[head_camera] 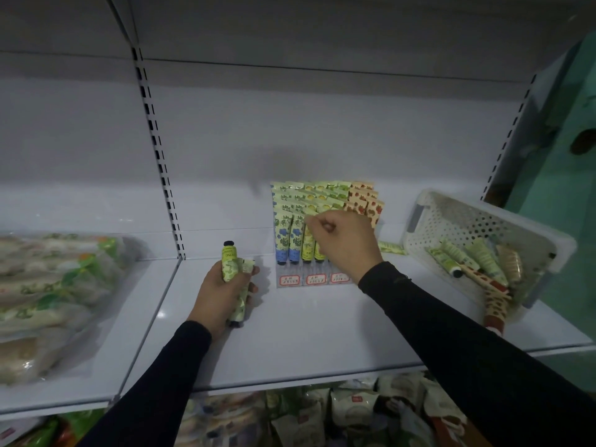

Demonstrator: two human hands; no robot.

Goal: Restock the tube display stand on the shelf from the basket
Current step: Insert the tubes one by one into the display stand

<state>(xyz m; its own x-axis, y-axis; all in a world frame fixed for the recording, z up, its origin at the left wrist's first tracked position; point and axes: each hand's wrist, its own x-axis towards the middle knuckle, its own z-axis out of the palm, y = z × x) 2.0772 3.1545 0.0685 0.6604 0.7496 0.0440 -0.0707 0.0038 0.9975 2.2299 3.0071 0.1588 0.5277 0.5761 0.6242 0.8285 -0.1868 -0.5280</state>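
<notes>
A clear tube display stand (292, 280) stands on the white shelf (300, 337), filled with rows of blue, yellow-green and orange-patterned tubes. My right hand (343, 240) is at the stand's front row, fingers curled and pinching the top of a yellow-green tube (308, 243). My left hand (225, 291) rests on the shelf left of the stand and grips a few green-leaf tubes (229, 261); one points up with a black cap. At the right a white perforated basket (467, 217) is tipped up, with several tubes lying inside.
A loose green tube (392, 248) lies on the shelf between stand and basket. Bagged goods (54, 291) fill the shelf section to the left. More packets (322, 414) sit on the shelf below. An orange-patterned tube (495, 306) sticks out of the basket's front.
</notes>
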